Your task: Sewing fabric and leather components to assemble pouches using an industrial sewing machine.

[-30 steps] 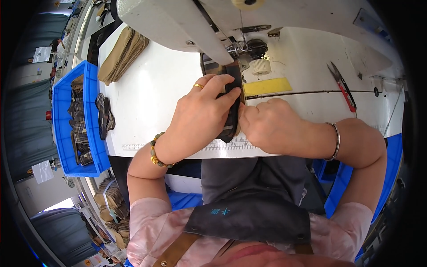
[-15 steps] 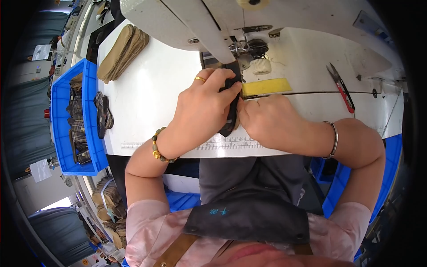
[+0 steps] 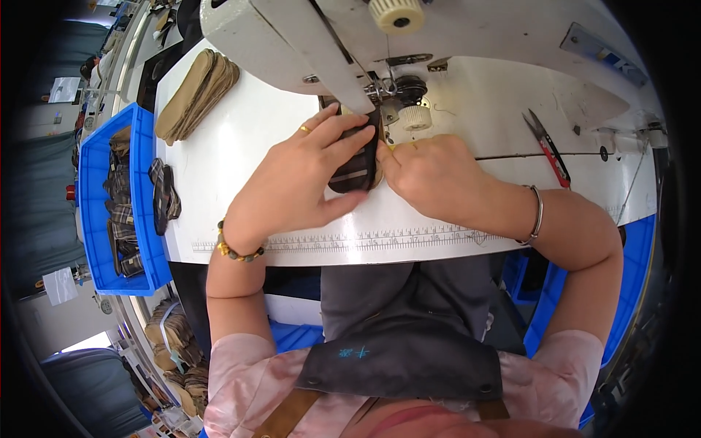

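Note:
A dark plaid padded piece [image 3: 349, 175] with a tan edge lies under the needle area of a white sewing machine [image 3: 299, 47]. My left hand [image 3: 292, 175] rests across its left side, fingers spread and thumb stretched toward me below them. My right hand [image 3: 431, 175] is curled at the piece's right edge, fingertips pinching it. A yellow strip on the worktop is mostly hidden behind my right hand.
A blue crate [image 3: 149, 219] of plaid pieces stands at the left, beside loose plaid pieces [image 3: 162, 191]. Stacked tan soles [image 3: 193, 95] sit upper left. Red-handled snips [image 3: 548, 146] lie at the right. A printed ruler [image 3: 328, 243] runs along the front edge.
The piece has moved away from me, further under the machine. Both hands moved forward with it; my left hand also shifted leftward and opened its thumb away from the piece.

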Available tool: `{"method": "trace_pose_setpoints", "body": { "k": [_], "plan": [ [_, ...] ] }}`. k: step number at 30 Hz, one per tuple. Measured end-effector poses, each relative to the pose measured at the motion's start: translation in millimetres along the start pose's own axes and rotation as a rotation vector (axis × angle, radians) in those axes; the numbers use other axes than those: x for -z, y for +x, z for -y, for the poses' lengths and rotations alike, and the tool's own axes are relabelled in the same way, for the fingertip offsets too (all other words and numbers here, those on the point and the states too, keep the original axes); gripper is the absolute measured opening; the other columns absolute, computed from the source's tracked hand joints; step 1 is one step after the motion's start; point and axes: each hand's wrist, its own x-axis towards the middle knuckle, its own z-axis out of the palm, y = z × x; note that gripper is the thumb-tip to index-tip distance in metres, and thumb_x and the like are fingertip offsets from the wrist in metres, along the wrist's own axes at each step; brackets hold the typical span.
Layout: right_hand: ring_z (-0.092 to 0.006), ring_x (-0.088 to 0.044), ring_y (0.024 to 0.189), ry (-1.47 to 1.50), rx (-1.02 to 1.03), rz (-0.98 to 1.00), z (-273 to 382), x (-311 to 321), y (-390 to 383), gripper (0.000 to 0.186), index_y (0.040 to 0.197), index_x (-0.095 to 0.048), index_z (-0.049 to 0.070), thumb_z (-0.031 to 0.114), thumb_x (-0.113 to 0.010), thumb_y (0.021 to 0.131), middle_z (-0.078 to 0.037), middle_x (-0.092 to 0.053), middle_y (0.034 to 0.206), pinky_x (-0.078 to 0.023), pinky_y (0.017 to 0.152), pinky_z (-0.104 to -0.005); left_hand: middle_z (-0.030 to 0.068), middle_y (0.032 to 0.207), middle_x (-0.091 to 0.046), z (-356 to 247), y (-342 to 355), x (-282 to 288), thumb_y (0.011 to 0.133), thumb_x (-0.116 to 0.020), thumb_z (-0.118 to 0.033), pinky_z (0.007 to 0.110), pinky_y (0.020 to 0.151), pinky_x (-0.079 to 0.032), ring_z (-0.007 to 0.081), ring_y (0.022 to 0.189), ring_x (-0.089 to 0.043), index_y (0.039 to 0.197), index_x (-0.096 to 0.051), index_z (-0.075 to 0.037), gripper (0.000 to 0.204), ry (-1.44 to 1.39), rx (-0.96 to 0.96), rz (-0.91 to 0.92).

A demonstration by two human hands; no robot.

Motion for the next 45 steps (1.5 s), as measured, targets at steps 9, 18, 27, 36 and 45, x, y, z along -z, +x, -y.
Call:
{"method": "trace_pose_setpoints", "body": {
  "k": [9,18,27,36,45],
  "plan": [
    [-0.0207,-0.064,0.051,0.09,0.035,-0.004,2.0,7.9,0.1,0.01,0.079,-0.067,-0.001,0.009,-0.066,0.079,-0.007,-0.06,0.06,-0.049,0.045,-0.0332,0.0055,0.136,-0.063,-8.4,-3.9,8.7,0.071,-0.081,-0.014,0.038,0.09,-0.057,0.032,0.123,-0.061,0.132,-0.063,-0.011,0.063,0.091,-0.001,0.117],
    [-0.0198,-0.062,0.048,0.117,0.071,0.023,15.2,9.4,-5.7,0.01,0.071,-0.063,0.0,0.01,-0.066,0.072,-0.008,-0.058,0.058,-0.049,0.043,-0.033,0.0039,0.128,-0.066,-9.2,-1.3,1.0,0.073,-0.076,-0.009,0.037,0.089,-0.056,0.0287,0.114,-0.063,0.123,-0.067,-0.007,0.051,0.078,-0.106,0.073],
    [-0.021,-0.062,0.049,0.13,0.068,0.033,16.3,9.2,-5.7,0.011,0.068,-0.061,0.0,0.01,-0.066,0.07,-0.01,-0.057,0.059,-0.048,0.043,-0.0348,0.0024,0.13,-0.067,-11.8,0.5,2.3,0.074,-0.077,-0.011,0.039,0.093,-0.049,0.0257,0.113,-0.059,0.121,-0.068,-0.006,0.048,0.066,-0.093,0.087],
    [-0.018,-0.064,0.052,-0.057,0.042,0.022,8.2,5.3,-0.2,0.021,0.09,-0.071,-0.005,0.009,-0.066,0.075,-0.007,-0.061,0.061,-0.047,0.043,-0.032,0.0049,0.127,-0.066,5.1,11.5,-7.2,0.077,-0.075,-0.011,0.04,0.093,-0.048,0.0277,0.113,-0.059,0.121,-0.067,-0.008,0.045,0.06,-0.091,0.04],
    [-0.0184,-0.064,0.052,0.03,-0.034,0.019,-2.3,3.0,8.2,0.031,0.107,-0.071,-0.008,0.008,-0.065,0.081,-0.006,-0.064,0.064,-0.048,0.043,-0.0316,0.0109,0.125,-0.065,26.6,22.1,-15.2,0.083,-0.072,-0.008,0.038,0.073,-0.056,0.0332,0.083,-0.069,0.117,-0.068,-0.002,0.035,-0.024,-0.071,-0.079]
  ]
}}
